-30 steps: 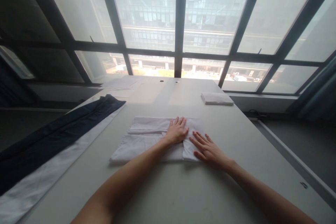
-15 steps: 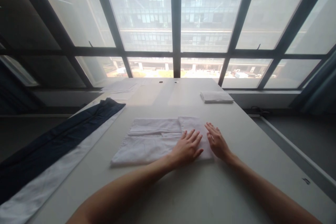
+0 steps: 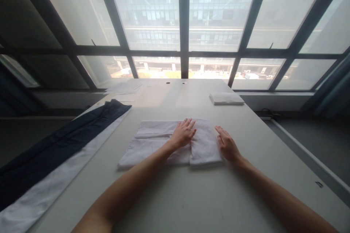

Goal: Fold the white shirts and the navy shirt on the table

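Across the middle of the white table (image 3: 175,196) lies a white cloth (image 3: 144,147), spread flat, with its right end (image 3: 206,147) doubled over into a thicker panel. The left hand (image 3: 182,133) rests palm down near that panel's left edge, fingers straight and slightly spread, gripping nothing. Beside the cloth's right edge is the right hand (image 3: 227,146), fingers straight and close together, also holding nothing; whether it touches the edge, I cannot tell. Long creases run along the cloth left of the left hand, and the left forearm passes over its near edge.

Toward the far right edge of the table sits a folded white bundle (image 3: 226,99), well apart from both hands. Along the left side, a dark cloth (image 3: 68,145) lies over a white fabric (image 3: 72,165). Paper sheets (image 3: 125,88) are at the far left, near the windows (image 3: 155,11).
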The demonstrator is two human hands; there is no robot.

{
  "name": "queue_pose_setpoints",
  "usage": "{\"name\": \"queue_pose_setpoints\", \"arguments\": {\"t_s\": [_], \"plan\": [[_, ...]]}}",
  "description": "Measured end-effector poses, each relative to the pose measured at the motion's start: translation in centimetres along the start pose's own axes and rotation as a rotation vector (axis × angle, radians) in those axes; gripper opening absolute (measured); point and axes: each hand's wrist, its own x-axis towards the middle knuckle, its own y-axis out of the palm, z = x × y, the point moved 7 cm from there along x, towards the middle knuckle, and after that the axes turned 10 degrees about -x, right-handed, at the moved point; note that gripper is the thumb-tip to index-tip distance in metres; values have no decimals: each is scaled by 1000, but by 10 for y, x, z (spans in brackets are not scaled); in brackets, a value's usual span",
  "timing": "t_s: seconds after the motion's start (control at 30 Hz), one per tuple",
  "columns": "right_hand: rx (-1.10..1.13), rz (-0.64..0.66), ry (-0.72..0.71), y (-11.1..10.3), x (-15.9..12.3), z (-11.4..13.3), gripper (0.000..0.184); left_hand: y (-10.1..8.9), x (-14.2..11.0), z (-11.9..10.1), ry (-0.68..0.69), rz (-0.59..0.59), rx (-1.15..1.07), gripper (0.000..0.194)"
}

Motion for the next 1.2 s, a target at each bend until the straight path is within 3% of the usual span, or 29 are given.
{"name": "queue_pose_setpoints", "arguments": {"t_s": [0.17, 0.3, 0.47, 0.6, 0.83, 0.93, 1.03, 1.1, 1.2], "plan": [[3, 28, -49, 0, 0, 4, 50, 17, -1, 21, 10, 49, 36, 54], [-35, 16, -233, -17, -8, 34, 48, 14, -2, 17, 4, -23, 49, 54], [-143, 286, -534, -6, -38, 88, 64, 13, -2, 10, 16, -47, 74, 50], [-185, 477, -554, 16, -50, 99, 69, 17, -3, 11, 16, -29, 94, 52], [-67, 473, -542, 15, -52, 94, 69, 16, -2, 19, -97, -33, 92, 65], [164, 285, -427, -6, -30, 88, 58, 16, -1, 22, -121, -59, 80, 69], [586, 21, -125, -23, 13, 66, 46, 19, 0, 24, -123, -57, 71, 70], [980, -25, 143, -10, 43, 49, 44, 20, 0, 25, -123, -46, 67, 69], [1458, 174, 497, 39, 74, 43, 46, 19, 0, 25, -131, -41, 69, 69]]}}
